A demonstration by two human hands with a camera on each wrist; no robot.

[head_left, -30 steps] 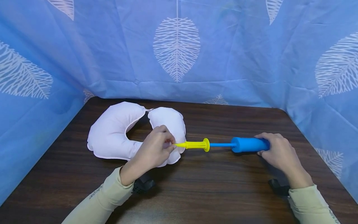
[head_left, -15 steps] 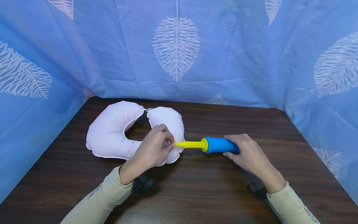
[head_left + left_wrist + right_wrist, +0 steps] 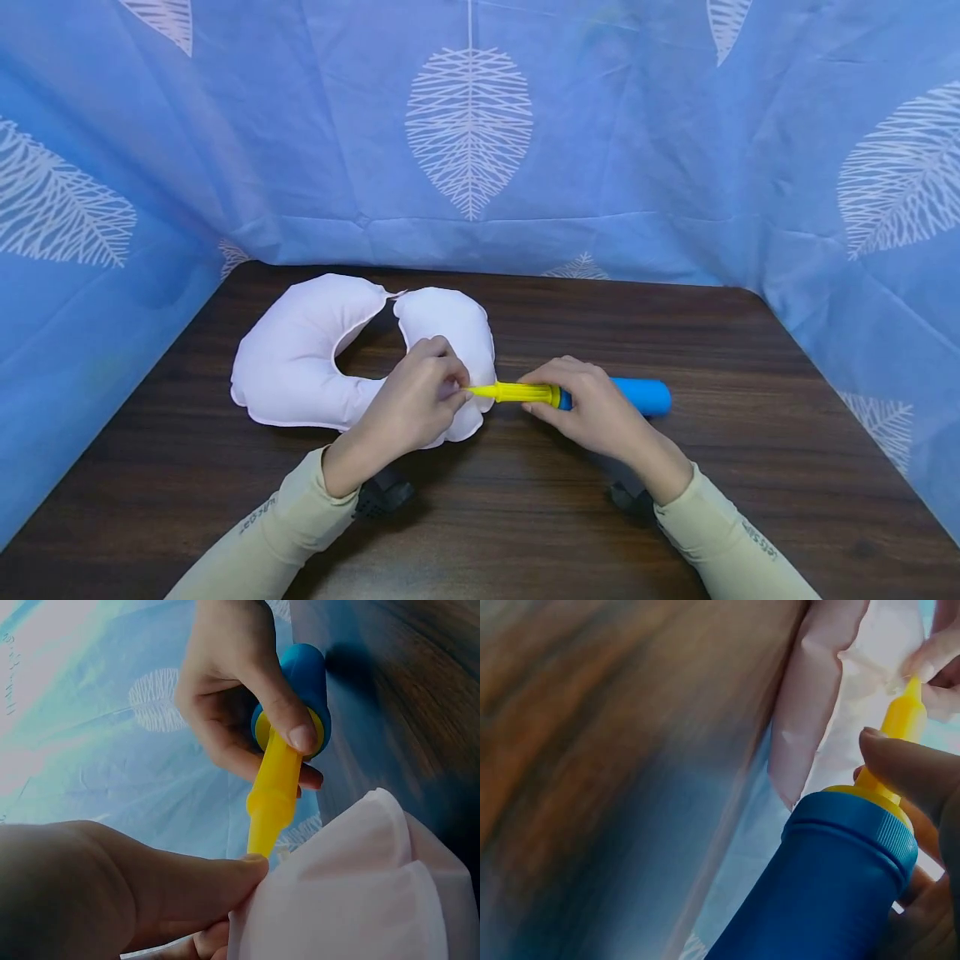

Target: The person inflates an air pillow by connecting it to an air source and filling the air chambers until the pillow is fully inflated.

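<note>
A plump white inflatable neck pillow point(image 3: 288, 358) lies on the left side of the table. My left hand point(image 3: 420, 400) pinches the pillow's valve, mostly hidden by the fingers, where the tip of the yellow nozzle point(image 3: 264, 838) meets it. That nozzle belongs to a blue hand pump point(image 3: 647, 397), which points left toward the pillow with its body pushed up to the yellow flange. My right hand point(image 3: 596, 408) grips the pump at the yellow end, its thumb lying along the nozzle in the right wrist view.
The dark wooden table point(image 3: 540, 517) carries the pillow. A blue curtain point(image 3: 622, 150) with white leaf prints hangs behind and on both sides. Black wrist cameras sit under both sleeves.
The blue pump body slid left over its rod up to the yellow flange. Then my right hand shifted further left, from the blue body onto the yellow end. My left hand stayed put.
</note>
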